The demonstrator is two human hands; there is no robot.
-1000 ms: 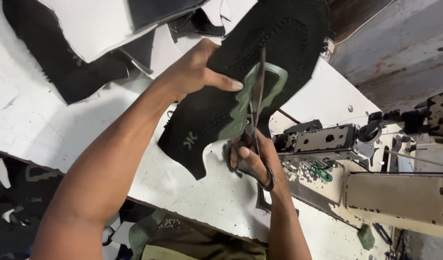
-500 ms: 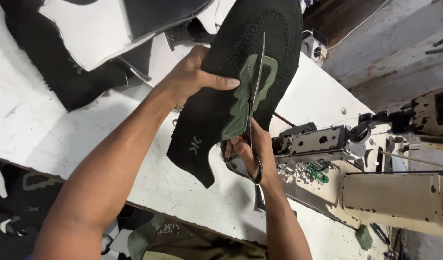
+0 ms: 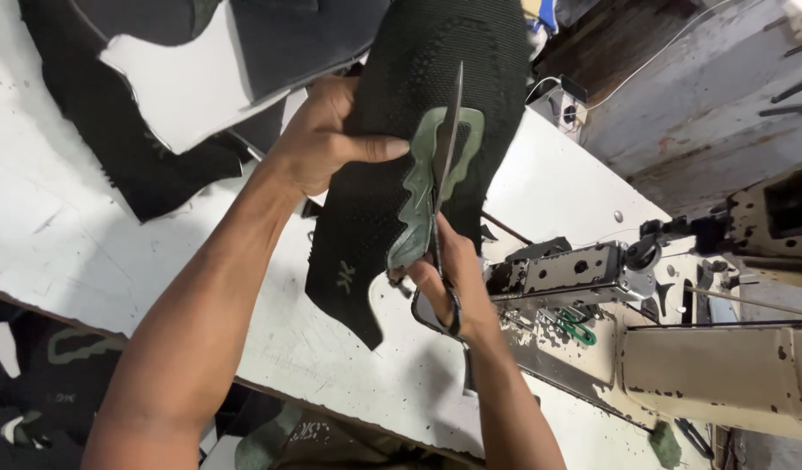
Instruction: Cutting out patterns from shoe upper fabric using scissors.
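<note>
My left hand (image 3: pixel 324 139) grips a black knitted shoe upper (image 3: pixel 423 70) by its left edge, thumb laid across the front. A green wavy patch (image 3: pixel 416 204) is stitched on the upper's middle. My right hand (image 3: pixel 449 283) holds a pair of scissors (image 3: pixel 443 187) by the loops, blades pointing up along the green patch and nearly closed. The upper hangs above the white worktable (image 3: pixel 61 244), with a small pale logo near its lower corner.
A worn beige sewing machine (image 3: pixel 697 365) stands at the right, with green-handled snips (image 3: pixel 575 329) on its bed. Several more black uppers and a white cut piece (image 3: pixel 179 83) lie stacked at the table's far left. More dark pieces sit below the table edge at lower left.
The upper and both hands have risen and come closer to the camera. The scissors now stand more upright along the green patch.
</note>
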